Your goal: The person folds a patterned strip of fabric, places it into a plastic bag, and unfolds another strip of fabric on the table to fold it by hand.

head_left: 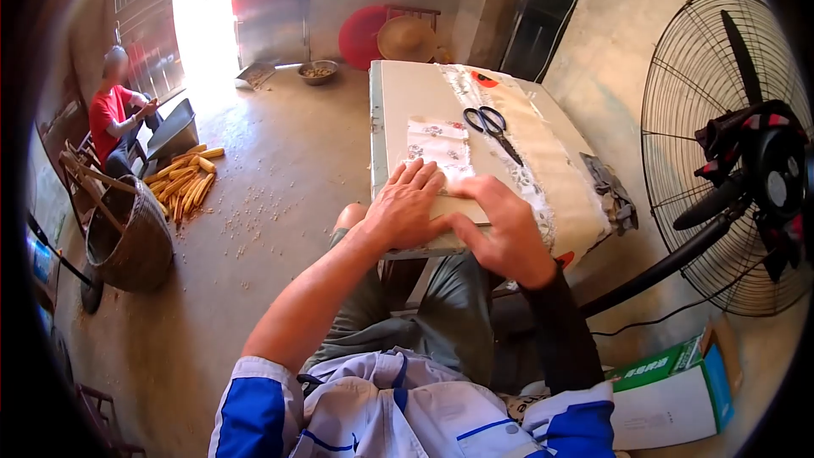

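A small white cloth (441, 142) with a floral print lies near the front of the table. My left hand (409, 203) rests flat across its near part, fingers stretched out and pointing away from me. Beside it, my right hand (507, 229) has its index fingertip down at the cloth's near right edge. Its thumb stands apart from the index finger, and the other fingers curl under, partly hidden. Beyond my right hand, dark-handled scissors (492, 125) lie on a long cream table runner (547, 165) with lace edging.
A large floor fan (729, 153) stands close on the right, above a green and white carton (670, 399). At left are a woven basket (131, 237), a pile of corn cobs (185, 180) and a seated person in red (110, 119). Scattered kernels and a metal bowl (318, 73) are on the floor.
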Demonstrator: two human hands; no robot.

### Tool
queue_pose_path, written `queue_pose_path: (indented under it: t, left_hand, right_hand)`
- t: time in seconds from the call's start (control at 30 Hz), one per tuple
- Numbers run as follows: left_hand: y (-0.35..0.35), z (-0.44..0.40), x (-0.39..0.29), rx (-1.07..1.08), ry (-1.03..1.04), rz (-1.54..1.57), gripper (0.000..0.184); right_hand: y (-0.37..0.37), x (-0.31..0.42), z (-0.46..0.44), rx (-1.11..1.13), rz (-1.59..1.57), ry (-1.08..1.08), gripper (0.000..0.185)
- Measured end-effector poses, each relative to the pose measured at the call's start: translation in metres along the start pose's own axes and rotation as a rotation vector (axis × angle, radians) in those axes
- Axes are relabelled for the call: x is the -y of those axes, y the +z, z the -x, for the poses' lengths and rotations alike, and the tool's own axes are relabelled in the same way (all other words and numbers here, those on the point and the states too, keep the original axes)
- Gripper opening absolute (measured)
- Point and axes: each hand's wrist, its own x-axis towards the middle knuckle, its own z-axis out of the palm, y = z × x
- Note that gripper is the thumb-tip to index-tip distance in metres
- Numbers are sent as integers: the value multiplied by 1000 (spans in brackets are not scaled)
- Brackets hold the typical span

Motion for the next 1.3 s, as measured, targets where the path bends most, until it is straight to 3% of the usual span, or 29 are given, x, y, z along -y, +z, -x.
queue_pose_path:
  t: [0.13, 0.27, 0.77, 1.0, 1.3]
  left_hand:
    - [3, -1, 0, -14, -2, -25, 84]
    - [-1, 0, -2, 3, -12, 0, 81]
    - [-28, 32, -3, -16, 30, 59, 70]
    - [-34, 52, 0, -68, 91, 159, 54]
    - [-33, 38, 12, -171, 73, 249, 41]
  right_hand:
    - [40, -88, 2, -21, 274, -11, 43]
    - [50, -116, 8, 52, 214, 40, 49]
    - [23, -79, 36, 196, 206, 31, 66]
    - [25, -71, 55, 114, 220, -29, 55]
    - [35, -78, 44, -29, 152, -10, 55]
